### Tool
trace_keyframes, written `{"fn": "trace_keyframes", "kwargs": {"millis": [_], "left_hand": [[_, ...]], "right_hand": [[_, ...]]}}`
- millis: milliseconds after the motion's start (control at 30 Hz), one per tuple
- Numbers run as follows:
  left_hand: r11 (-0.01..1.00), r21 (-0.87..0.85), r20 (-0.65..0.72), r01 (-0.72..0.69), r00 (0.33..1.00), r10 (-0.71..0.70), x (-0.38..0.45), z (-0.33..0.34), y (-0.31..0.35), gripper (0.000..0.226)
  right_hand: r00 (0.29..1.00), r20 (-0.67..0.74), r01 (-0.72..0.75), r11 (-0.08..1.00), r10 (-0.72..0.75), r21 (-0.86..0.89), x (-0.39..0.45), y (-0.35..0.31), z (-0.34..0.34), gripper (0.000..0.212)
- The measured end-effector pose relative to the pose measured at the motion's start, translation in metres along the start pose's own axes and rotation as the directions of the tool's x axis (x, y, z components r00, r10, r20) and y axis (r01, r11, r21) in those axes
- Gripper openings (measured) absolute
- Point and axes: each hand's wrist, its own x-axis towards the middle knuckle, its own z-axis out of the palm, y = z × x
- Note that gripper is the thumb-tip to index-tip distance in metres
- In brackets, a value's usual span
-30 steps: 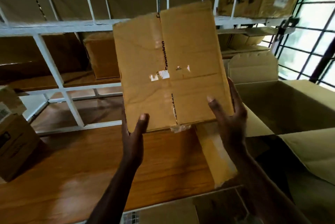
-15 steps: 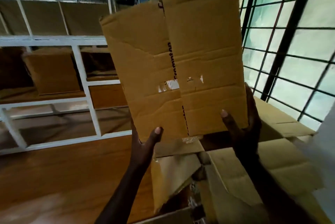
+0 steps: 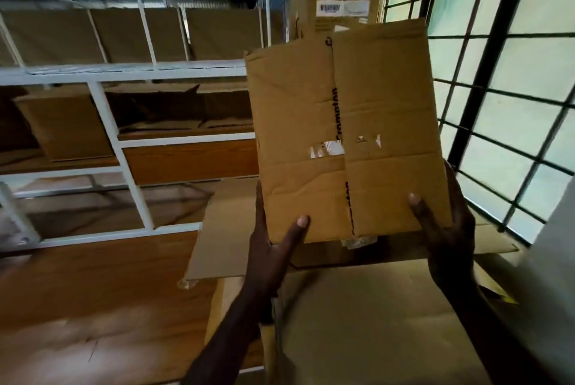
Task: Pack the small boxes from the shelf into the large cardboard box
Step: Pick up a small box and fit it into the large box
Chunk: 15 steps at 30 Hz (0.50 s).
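I hold a small brown cardboard box [image 3: 348, 141] upright in front of me, its creased face with black lettering and torn tape turned toward me. My left hand [image 3: 273, 247] grips its lower left corner, thumb on the front. My right hand [image 3: 445, 229] grips the lower right corner the same way. Below and behind the small box lies the large cardboard box [image 3: 373, 322], with one flap [image 3: 224, 229] spread out to the left over the wooden surface. Its inside is hidden from here.
A white metal shelf [image 3: 124, 141] stands at the left with another brown box [image 3: 65, 126] on a wooden board. A labelled carton [image 3: 336, 1] sits high behind the held box. A black window grille [image 3: 504, 89] fills the right side.
The view has swung right and the small box, still held by both hands, has moved from in front of the shelf to above the large cardboard box.
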Motion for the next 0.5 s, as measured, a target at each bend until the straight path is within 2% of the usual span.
{"fn": "trace_keyframes", "kwargs": {"millis": [133,200,267,367,500], "left_hand": [[0.997,0.058,0.047,0.054,0.997,-0.057,0.001,0.018,0.002,0.096],[0.993,0.075,0.081,0.096,0.991,-0.102,0.006,0.022,0.005,0.087],[0.986,0.088,0.09,0.144,0.984,-0.152,0.013,0.024,0.008,0.08],[0.961,0.167,0.083,0.222,0.968,-0.238,0.028,0.026,0.005,0.085],[0.886,0.303,0.04,0.352,0.924,-0.381,0.05,0.03,-0.022,0.082]], "right_hand": [[0.99,0.066,-0.126,0.992,0.126,0.001,0.016,0.021,-0.006,0.078],[0.98,0.107,-0.168,0.986,0.169,-0.023,0.024,0.027,-0.006,0.069],[0.974,0.133,-0.174,0.982,0.183,-0.075,0.032,0.032,-0.005,0.062],[0.955,0.19,-0.187,0.96,0.227,-0.207,0.039,0.039,-0.002,0.067],[0.925,0.238,-0.202,0.913,0.297,-0.354,0.051,0.055,0.007,0.052]]}}
